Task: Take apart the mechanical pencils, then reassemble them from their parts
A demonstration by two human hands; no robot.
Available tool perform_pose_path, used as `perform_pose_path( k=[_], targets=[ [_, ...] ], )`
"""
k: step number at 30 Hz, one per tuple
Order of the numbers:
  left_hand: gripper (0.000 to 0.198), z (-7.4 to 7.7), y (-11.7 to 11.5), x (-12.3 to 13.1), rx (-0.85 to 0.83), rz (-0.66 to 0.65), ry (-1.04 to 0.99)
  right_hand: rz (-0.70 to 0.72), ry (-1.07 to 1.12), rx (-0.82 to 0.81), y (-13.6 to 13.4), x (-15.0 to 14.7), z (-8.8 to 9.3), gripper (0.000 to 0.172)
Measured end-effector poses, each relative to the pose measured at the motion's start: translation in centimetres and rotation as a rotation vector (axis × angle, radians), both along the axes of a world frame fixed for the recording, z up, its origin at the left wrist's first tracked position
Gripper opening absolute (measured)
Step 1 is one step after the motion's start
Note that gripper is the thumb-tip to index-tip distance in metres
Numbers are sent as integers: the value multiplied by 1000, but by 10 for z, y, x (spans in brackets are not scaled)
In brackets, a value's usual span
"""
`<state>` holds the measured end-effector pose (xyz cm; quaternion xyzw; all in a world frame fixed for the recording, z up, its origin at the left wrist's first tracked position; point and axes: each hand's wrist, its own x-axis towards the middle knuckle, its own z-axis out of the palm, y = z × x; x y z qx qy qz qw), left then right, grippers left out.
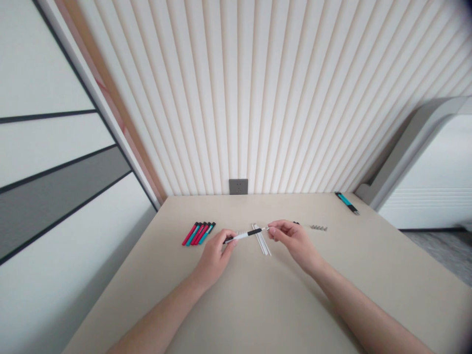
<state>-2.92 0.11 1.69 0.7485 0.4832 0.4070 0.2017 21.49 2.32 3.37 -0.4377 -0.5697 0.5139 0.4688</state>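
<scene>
My left hand (216, 251) grips the lower end of a slim black-and-white pen (245, 235), which lies roughly level above the table. My right hand (289, 241) pinches the pen's other, thin white end between its fingertips. Under the pen lie several white rods (261, 240), partly hidden by it. Left of my left hand, several red and teal pens (198, 233) lie side by side. Past my right hand are a small black piece (296, 222) and a row of small metal parts (319, 227).
The beige table (258, 305) ends at a slatted wall with a grey wall socket (238, 186). A teal-and-black pen (347, 203) lies at the far right corner. A panelled white cabinet (55, 147) stands along the left side.
</scene>
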Motion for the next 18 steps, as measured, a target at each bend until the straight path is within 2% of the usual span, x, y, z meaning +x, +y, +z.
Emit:
perform_pose_path(
  k=[8, 18],
  targets=[
    [12, 2, -3, 1, -47, -33, 8, -40, 65, 12, 0, 1, 1, 39],
    [10, -3, -2, 0, -26, -60, 51, 39, 96, 5, -4, -3, 0, 34]
  ],
)
